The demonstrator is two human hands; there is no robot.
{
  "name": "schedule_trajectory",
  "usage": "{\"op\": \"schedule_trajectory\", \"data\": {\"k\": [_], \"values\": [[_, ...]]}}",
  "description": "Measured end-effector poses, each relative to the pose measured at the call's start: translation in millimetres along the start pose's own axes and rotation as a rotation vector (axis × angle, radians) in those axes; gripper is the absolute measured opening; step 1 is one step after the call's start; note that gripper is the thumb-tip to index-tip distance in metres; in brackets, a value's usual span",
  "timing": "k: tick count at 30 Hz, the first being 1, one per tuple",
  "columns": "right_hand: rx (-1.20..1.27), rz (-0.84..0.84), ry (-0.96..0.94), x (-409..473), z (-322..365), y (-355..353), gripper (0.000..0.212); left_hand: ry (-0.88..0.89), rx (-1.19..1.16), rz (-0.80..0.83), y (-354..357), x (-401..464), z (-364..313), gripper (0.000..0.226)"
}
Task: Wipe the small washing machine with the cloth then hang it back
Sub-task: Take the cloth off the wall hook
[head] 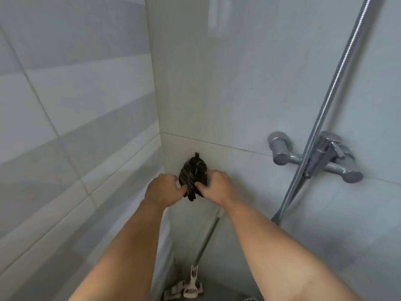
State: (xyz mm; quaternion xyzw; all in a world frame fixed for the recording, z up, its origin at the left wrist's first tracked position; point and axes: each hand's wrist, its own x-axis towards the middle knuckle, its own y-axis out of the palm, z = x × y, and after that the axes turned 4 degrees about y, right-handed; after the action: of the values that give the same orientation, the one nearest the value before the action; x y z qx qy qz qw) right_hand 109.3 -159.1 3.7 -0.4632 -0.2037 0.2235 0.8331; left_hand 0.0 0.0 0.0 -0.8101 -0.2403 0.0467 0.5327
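Observation:
A dark striped cloth (193, 174) hangs bunched against the tiled wall near the corner, its top strip reaching up to a point on the wall. My left hand (162, 189) grips the cloth's left side. My right hand (217, 186) grips its right side, fingers curled into the fabric. Both forearms reach up from the bottom of the view. The small washing machine is not in view.
A chrome shower mixer tap (316, 158) juts from the right wall, with a metal hose (338, 79) running up from it. A mop with a metal handle (206, 242) leans in the corner below my hands. Tiled walls close in on the left and ahead.

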Motion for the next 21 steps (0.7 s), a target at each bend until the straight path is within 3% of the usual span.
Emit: {"op": "schedule_trajectory", "data": {"k": [6,16,21], "values": [[0.040,-0.104,0.033,34.5,10.3,8.3,0.029,-0.040,-0.192,0.004,6.4,44.7,-8.0,0.019],[0.204,-0.160,0.121,42.5,6.2,26.9,0.017,-0.108,-0.477,0.010,16.4,69.2,-12.9,0.005],[0.296,-0.184,0.106,15.8,8.4,11.0,0.018,-0.129,-0.584,0.020,0.2,44.5,-26.3,0.013]]}}
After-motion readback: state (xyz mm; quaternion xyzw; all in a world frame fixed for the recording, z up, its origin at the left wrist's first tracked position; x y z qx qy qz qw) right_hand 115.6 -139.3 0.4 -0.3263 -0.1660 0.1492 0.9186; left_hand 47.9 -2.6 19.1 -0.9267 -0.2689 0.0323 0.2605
